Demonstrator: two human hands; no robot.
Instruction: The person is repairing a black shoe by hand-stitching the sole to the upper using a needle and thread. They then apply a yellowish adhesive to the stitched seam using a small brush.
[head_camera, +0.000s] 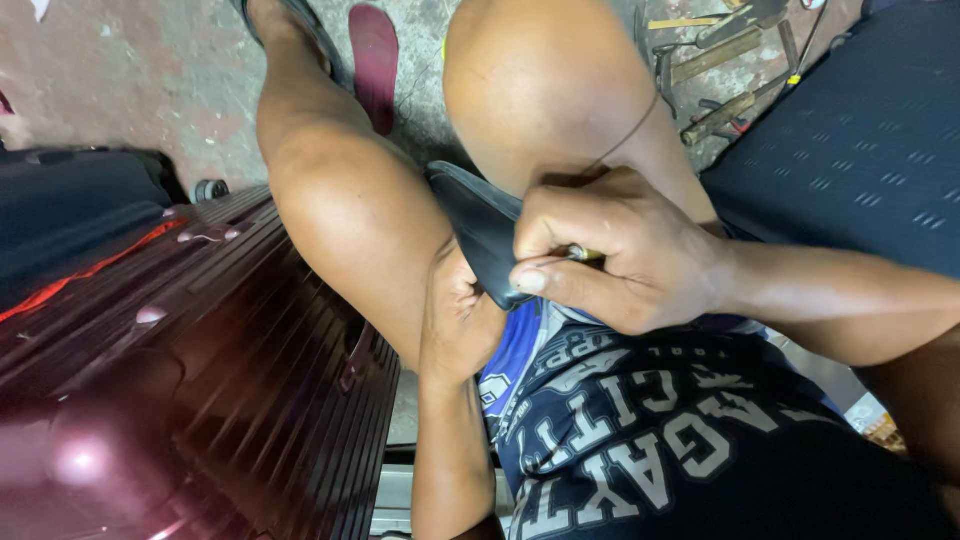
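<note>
A dark flat piece of leather or rubber is wedged between my knees. My left hand grips its lower edge from below. My right hand is closed around a small metal-tipped tool, pressing its tip at the dark piece. A thin dark thread runs up from my right hand across my knee. The tool's point is hidden behind my fingers.
A dark red ribbed hard suitcase lies at the left, against my leg. A dark blue fabric case is at the right. Hammers and hand tools lie on the concrete floor beyond my knee, next to a maroon sandal.
</note>
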